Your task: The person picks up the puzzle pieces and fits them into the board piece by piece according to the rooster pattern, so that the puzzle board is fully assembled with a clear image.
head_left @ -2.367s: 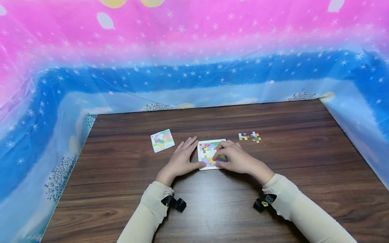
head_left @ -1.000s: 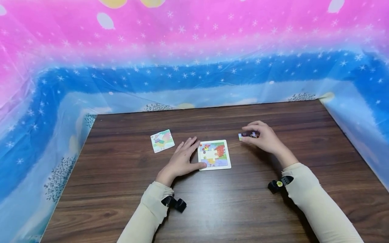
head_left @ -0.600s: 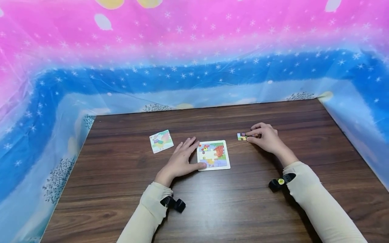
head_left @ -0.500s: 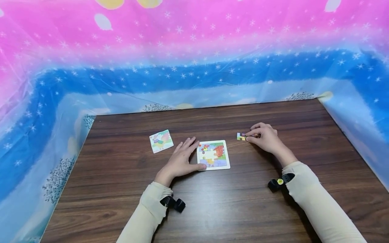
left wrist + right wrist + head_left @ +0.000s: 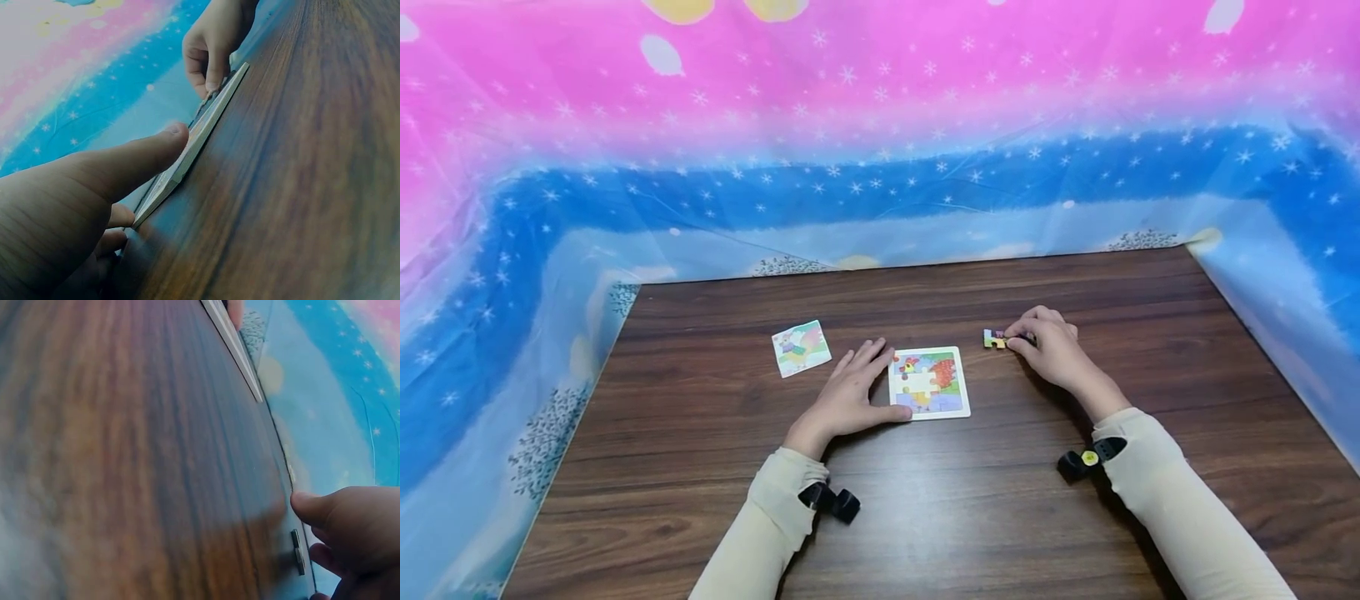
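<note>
A square jigsaw tray (image 5: 966,414) with a white rim lies at mid-table, partly filled with a rooster picture; a pale gap (image 5: 917,382) shows at its centre left. My left hand (image 5: 842,400) steadies it, fingers extended along its left side and thumb at the near left corner. Right of the tray, my right hand (image 5: 1051,346) pinches a small puzzle piece low over the table, mostly hidden by thumb and fingertips. Just left of those fingertips lies a colourful puzzle piece (image 5: 992,339). In the right wrist view, thin pieces (image 5: 298,553) lie beside my thumb.
A square picture card (image 5: 801,347) of a bird lies tilted, left of and beyond the tray. The brown wooden table (image 5: 917,517) ends at the back against a pink and blue snowflake cloth (image 5: 880,183). Both wrists carry black strapped devices (image 5: 1078,463).
My right hand has left the tray, moved right to the loose pieces and closed its thumb and fingers there, lately shifting slightly left. My left hand has stayed at the tray.
</note>
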`<state>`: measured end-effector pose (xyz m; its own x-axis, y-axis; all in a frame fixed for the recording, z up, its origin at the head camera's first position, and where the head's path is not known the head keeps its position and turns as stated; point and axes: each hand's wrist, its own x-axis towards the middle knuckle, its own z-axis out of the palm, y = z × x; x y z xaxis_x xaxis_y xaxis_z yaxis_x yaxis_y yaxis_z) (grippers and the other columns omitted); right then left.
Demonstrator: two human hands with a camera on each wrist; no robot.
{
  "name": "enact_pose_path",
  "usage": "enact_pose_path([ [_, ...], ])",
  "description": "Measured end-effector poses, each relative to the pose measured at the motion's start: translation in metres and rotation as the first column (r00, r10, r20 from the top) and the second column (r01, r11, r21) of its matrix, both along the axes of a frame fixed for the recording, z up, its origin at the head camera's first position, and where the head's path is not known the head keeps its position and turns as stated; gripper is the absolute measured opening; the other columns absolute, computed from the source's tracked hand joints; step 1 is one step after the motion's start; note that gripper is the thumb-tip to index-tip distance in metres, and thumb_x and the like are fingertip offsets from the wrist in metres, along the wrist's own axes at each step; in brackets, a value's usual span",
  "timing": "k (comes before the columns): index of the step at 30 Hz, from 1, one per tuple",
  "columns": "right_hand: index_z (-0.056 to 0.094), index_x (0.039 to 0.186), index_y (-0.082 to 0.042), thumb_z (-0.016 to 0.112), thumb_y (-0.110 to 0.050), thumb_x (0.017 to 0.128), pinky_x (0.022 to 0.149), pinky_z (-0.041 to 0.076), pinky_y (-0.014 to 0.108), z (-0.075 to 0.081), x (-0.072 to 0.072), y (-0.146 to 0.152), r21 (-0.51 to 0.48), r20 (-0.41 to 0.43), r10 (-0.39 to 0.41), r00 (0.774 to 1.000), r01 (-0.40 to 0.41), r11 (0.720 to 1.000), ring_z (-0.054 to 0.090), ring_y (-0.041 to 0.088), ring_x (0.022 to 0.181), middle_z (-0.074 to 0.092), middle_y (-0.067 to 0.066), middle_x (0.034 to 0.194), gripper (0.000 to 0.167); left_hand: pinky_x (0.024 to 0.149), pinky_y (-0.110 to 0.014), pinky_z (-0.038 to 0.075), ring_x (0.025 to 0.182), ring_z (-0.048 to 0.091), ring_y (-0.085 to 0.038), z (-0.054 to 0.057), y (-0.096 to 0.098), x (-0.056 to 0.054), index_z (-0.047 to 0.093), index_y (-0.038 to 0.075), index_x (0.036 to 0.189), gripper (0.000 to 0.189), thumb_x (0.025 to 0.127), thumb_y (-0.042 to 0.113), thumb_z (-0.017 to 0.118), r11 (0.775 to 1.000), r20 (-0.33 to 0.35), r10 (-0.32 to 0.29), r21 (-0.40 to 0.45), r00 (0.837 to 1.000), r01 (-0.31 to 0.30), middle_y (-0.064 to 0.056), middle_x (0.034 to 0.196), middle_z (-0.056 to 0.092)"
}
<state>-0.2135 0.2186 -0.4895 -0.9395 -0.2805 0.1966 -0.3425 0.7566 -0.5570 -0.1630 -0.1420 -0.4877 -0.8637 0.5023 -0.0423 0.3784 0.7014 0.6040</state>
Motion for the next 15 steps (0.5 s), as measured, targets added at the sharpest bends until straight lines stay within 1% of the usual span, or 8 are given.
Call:
enact_pose_path([
  [4,0.078,0.107,-0.002,0.071,-0.008,0.102,0.098,0.032,0.067,0.001,0.003,-0.005,-0.062,0.002,0.002,1.000,-0.002,0.998,0.052,0.040,0.114,0.062,0.018,0.116,0.011,0.132,-0.045,0.001,0.163,0.008,-0.026,-0.001,0.000,-0.001,0.030,0.010,0.167,0.106,0.088,0.058,0.081,1.000,0.001,-0.004,-0.005,1.000,0.004,-0.008,0.176,0.015],
  [9,0.078,0.109,-0.003,0.072,-0.010,0.102,0.100,0.035,0.063,0.006,0.009,-0.019,-0.100,0.019,0.029,0.999,-0.027,0.995,0.055,0.036,0.108,0.062,0.015,0.116,0.012,0.132,-0.045,0.001,0.163,0.008,-0.026,0.000,0.000,-0.002,0.031,0.009,0.167,0.109,0.085,0.057,0.084,1.000,0.003,-0.011,-0.008,1.000,0.011,-0.009,0.176,0.015],
  [11,0.079,0.109,-0.004,0.073,-0.011,0.101,0.100,0.036,0.062,0.007,0.012,-0.028,-0.106,0.024,0.047,0.999,-0.044,0.993,0.055,0.035,0.108,0.063,0.013,0.116,0.012,0.132,-0.045,0.001,0.163,0.008,-0.026,0.000,0.000,-0.002,0.031,0.009,0.167,0.110,0.085,0.057,0.085,1.000,0.001,-0.011,-0.007,1.000,0.011,-0.009,0.176,0.016],
  [15,0.079,0.109,-0.006,0.073,-0.011,0.101,0.101,0.038,0.061,0.010,0.017,-0.046,-0.112,0.036,0.090,0.995,-0.085,0.990,0.054,0.034,0.114,0.063,0.011,0.115,0.011,0.132,-0.046,0.000,0.163,0.007,-0.026,0.000,0.000,-0.002,0.028,0.009,0.168,0.112,0.085,0.059,0.084,1.000,0.005,0.000,-0.015,1.000,0.000,-0.008,0.176,0.015],
])
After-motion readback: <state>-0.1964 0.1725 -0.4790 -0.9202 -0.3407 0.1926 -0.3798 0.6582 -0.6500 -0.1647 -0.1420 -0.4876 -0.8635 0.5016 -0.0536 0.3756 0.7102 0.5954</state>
